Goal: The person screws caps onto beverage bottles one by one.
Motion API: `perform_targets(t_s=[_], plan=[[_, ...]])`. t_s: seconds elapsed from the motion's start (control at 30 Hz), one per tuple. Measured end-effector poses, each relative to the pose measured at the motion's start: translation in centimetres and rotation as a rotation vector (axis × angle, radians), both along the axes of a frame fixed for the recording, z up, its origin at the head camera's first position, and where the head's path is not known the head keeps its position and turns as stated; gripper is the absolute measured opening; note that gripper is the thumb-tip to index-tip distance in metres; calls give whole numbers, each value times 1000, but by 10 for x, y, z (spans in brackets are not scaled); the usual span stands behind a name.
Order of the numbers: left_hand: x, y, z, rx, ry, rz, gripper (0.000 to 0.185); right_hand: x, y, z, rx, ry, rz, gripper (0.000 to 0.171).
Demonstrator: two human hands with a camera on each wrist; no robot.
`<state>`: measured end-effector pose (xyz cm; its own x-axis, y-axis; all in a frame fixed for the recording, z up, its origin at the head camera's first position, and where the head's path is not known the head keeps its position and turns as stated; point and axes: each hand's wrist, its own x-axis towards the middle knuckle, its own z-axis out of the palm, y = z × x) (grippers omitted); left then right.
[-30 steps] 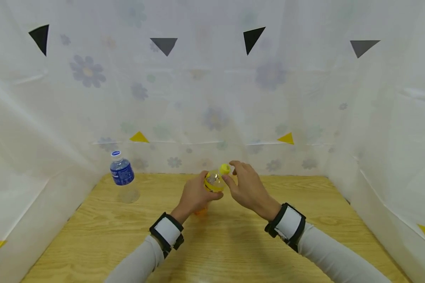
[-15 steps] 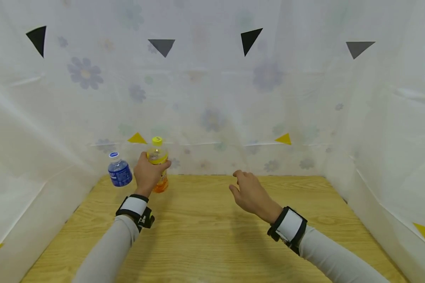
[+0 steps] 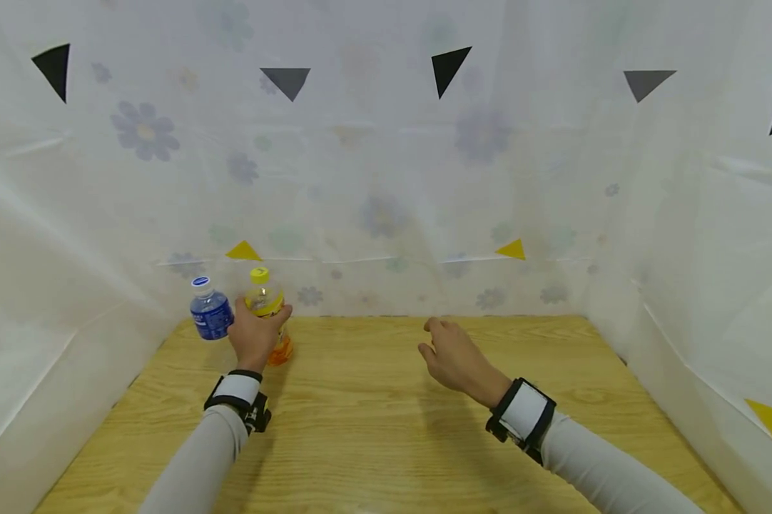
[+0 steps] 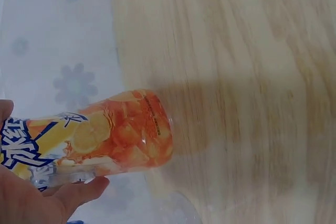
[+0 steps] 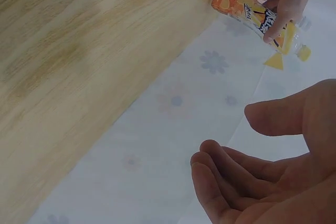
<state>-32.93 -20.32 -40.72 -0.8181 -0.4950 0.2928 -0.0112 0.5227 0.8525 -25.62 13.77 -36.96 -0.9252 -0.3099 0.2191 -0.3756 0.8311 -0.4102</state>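
Note:
My left hand (image 3: 255, 335) grips an upright bottle (image 3: 265, 294) with a yellow cap and an orange, lemon-printed label around its upper half. In the left wrist view the lower part of this bottle (image 4: 126, 135) shows, its base close over the wood. Just left of it stands a clear bottle (image 3: 211, 314) with a blue label and a white-and-blue cap, partly behind my left hand. My right hand (image 3: 456, 360) hovers over the right half of the table, its fingers loosely curled around nothing. The right wrist view shows its thumb apart from the fingers (image 5: 207, 182).
The wooden table (image 3: 373, 442) is walled at the back and sides by a pale flowered sheet (image 3: 386, 164). Black, grey and yellow triangles are stuck on the sheet. A wristband with a device sits on each wrist.
My left hand has carried the yellow-capped bottle from the middle to the left, beside the blue-labelled bottle, and lowered it. My right hand has come away from the yellow cap, which is on the bottle.

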Motion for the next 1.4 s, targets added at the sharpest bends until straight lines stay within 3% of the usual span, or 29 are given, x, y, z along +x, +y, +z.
perform_targets(t_s=[0.23, 0.47, 0.6, 0.83, 1.0, 1.2, 1.3, 1.4], plan=[[-4, -8, -9, -39, -18, -29, 84, -1, 1, -2, 5, -23, -8, 36], [-4, -7, -13, -1, 9, -61, 85, 0, 2, -4, 0, -54, -11, 35], [1, -7, -21, 18, 16, -82, 85, 1, 2, -5, -9, -62, -8, 34], [13, -7, -38, 9, -73, -73, 88, -1, 0, -8, -8, -61, 2, 34], [15, -7, -43, -11, -148, -107, 95, -2, 1, -10, -6, -61, 2, 33], [21, -14, -44, -198, -231, -144, 88, -2, 1, -12, -6, -73, 1, 33], [26, -18, -41, -307, -258, -228, 71, -2, 1, -12, -3, -75, 1, 33], [30, -20, -32, -432, -338, -350, 51, -2, 1, -12, -4, -78, 4, 33]])
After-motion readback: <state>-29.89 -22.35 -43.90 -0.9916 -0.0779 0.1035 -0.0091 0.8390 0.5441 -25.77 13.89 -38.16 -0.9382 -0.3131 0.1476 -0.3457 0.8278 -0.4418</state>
